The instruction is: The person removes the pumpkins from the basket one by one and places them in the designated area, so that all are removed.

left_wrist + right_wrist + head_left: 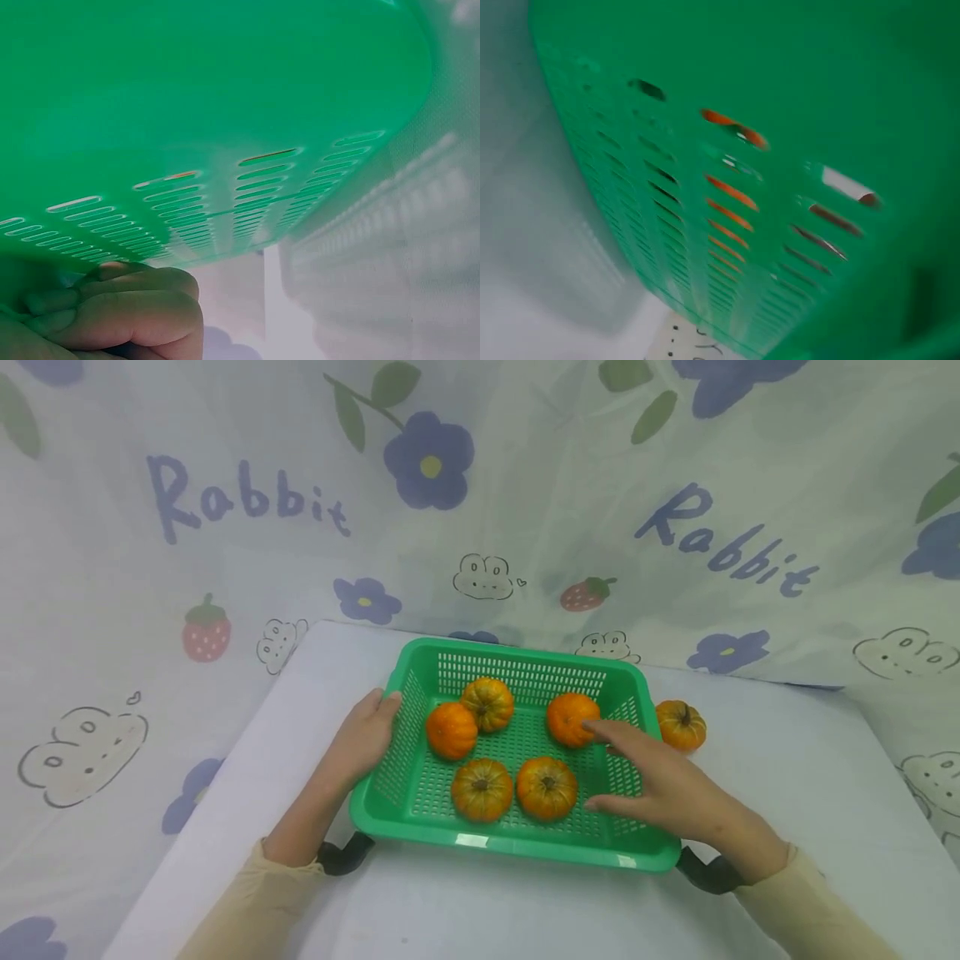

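Note:
A green plastic basket (540, 850) holds several small orange pumpkins, among them one at the left (452, 731) and one at the right (572, 720). My left hand (365, 735) grips the basket's left side, thumb at the rim; its curled fingers (142, 307) show below the slotted wall in the left wrist view. Over the basket's right side reaches my right hand (660, 777), thumb and fingers spread apart. Its fingertips are close to the right-hand pumpkin; whether they touch it I cannot tell. The right wrist view shows the basket wall (705, 45), with the hand hidden.
Another small pumpkin (681, 725) sits on the white table (465, 910) just outside the basket's right wall. Behind the table hangs a white cloth (525, 510) printed with rabbits, flowers and strawberries.

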Demonstrator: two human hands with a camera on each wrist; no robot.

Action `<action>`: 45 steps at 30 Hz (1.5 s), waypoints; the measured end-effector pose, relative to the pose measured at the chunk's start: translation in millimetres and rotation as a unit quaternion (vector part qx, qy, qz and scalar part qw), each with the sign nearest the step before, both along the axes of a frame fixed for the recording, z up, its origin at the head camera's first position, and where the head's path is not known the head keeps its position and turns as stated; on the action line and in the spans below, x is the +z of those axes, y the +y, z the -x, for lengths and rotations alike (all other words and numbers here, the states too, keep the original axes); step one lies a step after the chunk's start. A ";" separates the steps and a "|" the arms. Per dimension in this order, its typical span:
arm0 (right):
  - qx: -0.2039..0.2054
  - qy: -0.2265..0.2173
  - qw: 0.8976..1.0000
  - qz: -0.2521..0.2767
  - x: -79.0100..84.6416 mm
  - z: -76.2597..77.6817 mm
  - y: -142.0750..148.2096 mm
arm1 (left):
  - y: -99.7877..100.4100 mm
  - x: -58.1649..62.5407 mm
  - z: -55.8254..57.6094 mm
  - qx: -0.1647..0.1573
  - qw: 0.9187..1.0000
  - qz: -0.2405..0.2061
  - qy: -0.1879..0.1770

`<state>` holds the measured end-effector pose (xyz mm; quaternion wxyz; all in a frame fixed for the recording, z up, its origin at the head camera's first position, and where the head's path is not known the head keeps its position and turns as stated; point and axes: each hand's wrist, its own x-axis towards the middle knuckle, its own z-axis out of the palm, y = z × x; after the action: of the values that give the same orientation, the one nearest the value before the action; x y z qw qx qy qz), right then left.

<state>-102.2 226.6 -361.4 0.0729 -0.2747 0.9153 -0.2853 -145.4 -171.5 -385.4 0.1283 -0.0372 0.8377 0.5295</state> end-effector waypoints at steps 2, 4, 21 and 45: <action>0.003 0.024 0.999 -0.029 -2.8 0.6 -3.1 | 0.4 1.0 -0.2 0.002 1.000 0.000 -0.001; 0.010 0.054 0.997 -0.059 -5.9 1.7 -6.7 | 0.9 2.0 -0.5 0.004 1.000 -0.003 -0.003; 0.086 0.150 0.968 -0.182 -16.3 7.9 -28.3 | -4.6 3.4 -0.7 0.004 1.000 -0.008 -0.009; 0.112 0.116 0.965 -0.205 -22.3 11.5 -37.2 | -0.6 1.4 0.8 0.000 1.000 -0.011 -0.011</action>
<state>-113.7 189.4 -383.8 0.0520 -0.3857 0.9199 -0.0481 -146.2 -172.1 -384.1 0.1376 -0.0418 0.8306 0.5380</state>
